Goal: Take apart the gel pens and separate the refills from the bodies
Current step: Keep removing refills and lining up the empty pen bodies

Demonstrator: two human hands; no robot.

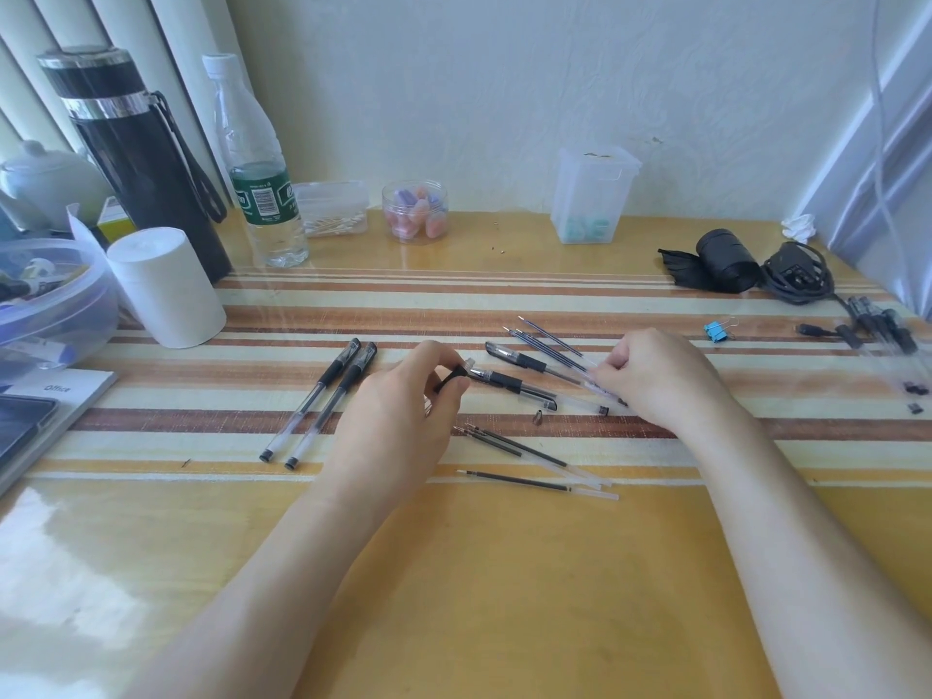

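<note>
My left hand (pixel 403 401) pinches the black front end of a gel pen (pixel 504 381) that lies slanting across the striped mat. My right hand (pixel 650 378) has its fingers curled round the clear barrel of a second gel pen (pixel 524 361) just behind it. Two whole black pens (pixel 323 401) lie side by side to the left. Blue refills (pixel 549 340) lie beyond the held pens. Black refills (pixel 509 446) with clear tubes lie nearer me. A small metal tip (pixel 538 415) sits between them.
More pens (pixel 877 325), a blue binder clip (pixel 717 331), a black roll (pixel 726 259) and a coiled cable (pixel 799 274) are at the right. A white paper roll (pixel 166 290), flask (pixel 136 158), water bottle (pixel 262 174), bowl (pixel 75 305) and jar (pixel 414 211) stand left and back.
</note>
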